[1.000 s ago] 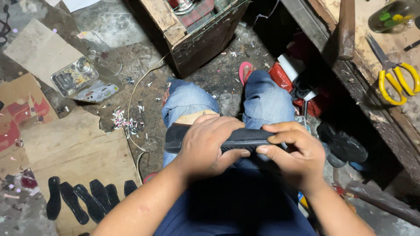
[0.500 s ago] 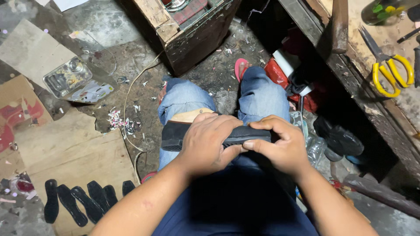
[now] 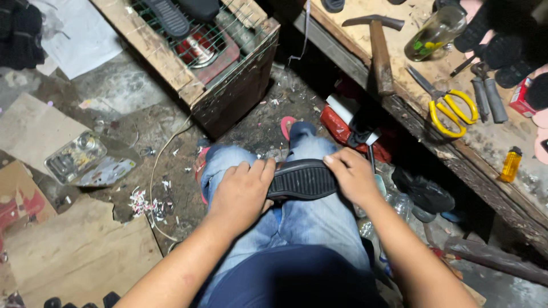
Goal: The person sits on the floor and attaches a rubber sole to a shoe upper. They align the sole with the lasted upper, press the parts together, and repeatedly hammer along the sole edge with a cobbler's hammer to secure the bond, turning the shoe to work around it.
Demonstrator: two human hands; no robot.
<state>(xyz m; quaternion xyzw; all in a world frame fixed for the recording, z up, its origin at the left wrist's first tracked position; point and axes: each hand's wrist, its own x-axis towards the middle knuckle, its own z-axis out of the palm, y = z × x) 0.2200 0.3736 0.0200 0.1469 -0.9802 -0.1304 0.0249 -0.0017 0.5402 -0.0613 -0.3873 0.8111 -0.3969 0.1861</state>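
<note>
On your lap, sole [image 3: 302,179] now tread-up vs. 0.5 s ago; both hands' fingers grip it, left hand [image 3: 242,194] & right hand [image 3: 351,175] at opposite ends.

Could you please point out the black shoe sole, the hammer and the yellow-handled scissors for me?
black shoe sole [image 3: 302,179], head view, on its ribbed tread between the hands.
hammer [image 3: 381,54], head view, on the wooden handle.
yellow-handled scissors [image 3: 454,108], head view, on a yellow finger loop.
</note>
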